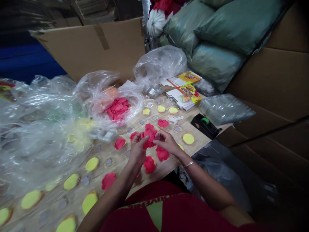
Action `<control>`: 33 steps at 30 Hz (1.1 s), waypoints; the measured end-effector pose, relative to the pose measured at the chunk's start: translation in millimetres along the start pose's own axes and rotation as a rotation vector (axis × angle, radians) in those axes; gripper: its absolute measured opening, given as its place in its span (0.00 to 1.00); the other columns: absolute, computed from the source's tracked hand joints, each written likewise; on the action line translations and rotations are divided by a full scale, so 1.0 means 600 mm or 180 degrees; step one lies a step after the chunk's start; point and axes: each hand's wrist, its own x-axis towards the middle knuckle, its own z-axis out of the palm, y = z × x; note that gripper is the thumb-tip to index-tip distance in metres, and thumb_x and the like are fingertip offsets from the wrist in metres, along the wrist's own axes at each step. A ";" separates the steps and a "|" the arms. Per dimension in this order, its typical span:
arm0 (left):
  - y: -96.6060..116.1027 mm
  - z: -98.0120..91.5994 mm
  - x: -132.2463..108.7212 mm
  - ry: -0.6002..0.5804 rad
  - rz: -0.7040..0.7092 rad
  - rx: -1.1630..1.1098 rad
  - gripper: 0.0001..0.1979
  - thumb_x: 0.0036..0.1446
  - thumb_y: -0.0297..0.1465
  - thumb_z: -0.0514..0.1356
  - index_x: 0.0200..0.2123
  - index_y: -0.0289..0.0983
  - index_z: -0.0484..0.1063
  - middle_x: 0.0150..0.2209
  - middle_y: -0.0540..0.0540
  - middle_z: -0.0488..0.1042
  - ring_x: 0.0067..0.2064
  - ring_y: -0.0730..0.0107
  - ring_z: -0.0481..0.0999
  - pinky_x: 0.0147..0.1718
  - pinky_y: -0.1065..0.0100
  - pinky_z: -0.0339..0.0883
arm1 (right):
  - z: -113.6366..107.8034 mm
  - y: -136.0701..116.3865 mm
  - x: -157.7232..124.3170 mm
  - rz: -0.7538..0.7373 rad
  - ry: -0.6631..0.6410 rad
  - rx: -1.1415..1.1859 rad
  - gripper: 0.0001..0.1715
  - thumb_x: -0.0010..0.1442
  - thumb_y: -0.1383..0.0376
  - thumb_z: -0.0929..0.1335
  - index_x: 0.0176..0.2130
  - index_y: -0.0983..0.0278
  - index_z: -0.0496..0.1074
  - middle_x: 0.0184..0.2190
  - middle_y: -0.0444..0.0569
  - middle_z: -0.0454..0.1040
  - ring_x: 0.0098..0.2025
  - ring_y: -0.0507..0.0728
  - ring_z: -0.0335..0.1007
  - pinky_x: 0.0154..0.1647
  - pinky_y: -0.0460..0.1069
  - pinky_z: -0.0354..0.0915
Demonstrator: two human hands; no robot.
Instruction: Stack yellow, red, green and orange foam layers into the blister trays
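My left hand [138, 146] is closed round a stack of thin red wavy-edged pieces [149, 132], held above the table. The fingers of my right hand [166, 141] pinch the stack's right edge. Below and around my hands, single red pieces lie on yellow discs, among them a red piece [149, 164] nearest me and another red piece [120, 143] to the left. A bare yellow disc [188, 139] sits to the right, and several more yellow discs, such as this yellow disc [92, 164], run toward the near left. Small clear plastic trays hold some of them.
An open plastic bag [131, 106] at the back holds more red pieces. Large clear bags [43, 135] cover the left side. Printed cartons [183, 96], a black tape dispenser [205, 125] and stacked clear packaging [225, 109] stand at the right. A cardboard box [91, 51] and green sacks [217, 61] rise behind.
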 end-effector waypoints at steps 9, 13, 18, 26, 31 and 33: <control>-0.008 -0.003 0.000 -0.0052 0.0970 0.0919 0.18 0.39 0.28 0.72 0.35 0.37 0.72 0.30 0.51 0.74 0.31 0.74 0.73 0.31 0.73 0.68 | -0.006 0.000 0.007 0.0060 0.0011 0.0139 0.13 0.53 0.57 0.70 0.32 0.63 0.68 0.26 0.42 0.67 0.29 0.51 0.63 0.31 0.47 0.62; -0.008 -0.005 0.005 -0.0072 0.1027 0.0842 0.20 0.42 0.28 0.70 0.40 0.39 0.71 0.31 0.52 0.73 0.32 0.76 0.72 0.32 0.75 0.67 | -0.004 0.008 0.008 -0.0012 0.0216 0.0171 0.13 0.53 0.57 0.71 0.33 0.63 0.68 0.28 0.42 0.68 0.30 0.51 0.63 0.33 0.47 0.62; -0.008 -0.005 0.013 -0.0087 0.0571 0.0283 0.28 0.40 0.28 0.70 0.46 0.42 0.68 0.32 0.53 0.73 0.31 0.77 0.73 0.34 0.74 0.67 | -0.001 0.013 0.012 0.0347 0.0586 0.0632 0.18 0.52 0.51 0.71 0.32 0.62 0.68 0.25 0.41 0.65 0.28 0.51 0.62 0.30 0.47 0.62; -0.007 -0.006 0.020 -0.0180 0.0280 0.0127 0.25 0.39 0.27 0.69 0.44 0.41 0.70 0.35 0.52 0.74 0.30 0.77 0.73 0.32 0.74 0.67 | 0.012 0.018 0.011 0.0472 0.0574 0.0842 0.19 0.50 0.51 0.72 0.29 0.62 0.67 0.24 0.41 0.65 0.27 0.51 0.61 0.29 0.46 0.61; -0.004 -0.011 0.033 -0.0131 0.0310 0.0617 0.30 0.36 0.28 0.72 0.46 0.39 0.68 0.34 0.51 0.75 0.30 0.73 0.75 0.30 0.72 0.68 | 0.018 0.020 0.005 0.0146 0.0727 0.0475 0.16 0.48 0.54 0.74 0.29 0.63 0.70 0.28 0.43 0.69 0.30 0.52 0.63 0.31 0.47 0.61; -0.006 -0.012 0.037 -0.0218 0.0319 0.0632 0.30 0.33 0.26 0.72 0.44 0.38 0.68 0.35 0.49 0.76 0.31 0.72 0.75 0.32 0.70 0.69 | 0.019 0.022 0.008 0.0333 0.0844 0.0785 0.17 0.47 0.54 0.74 0.29 0.63 0.69 0.26 0.42 0.68 0.28 0.51 0.63 0.31 0.47 0.62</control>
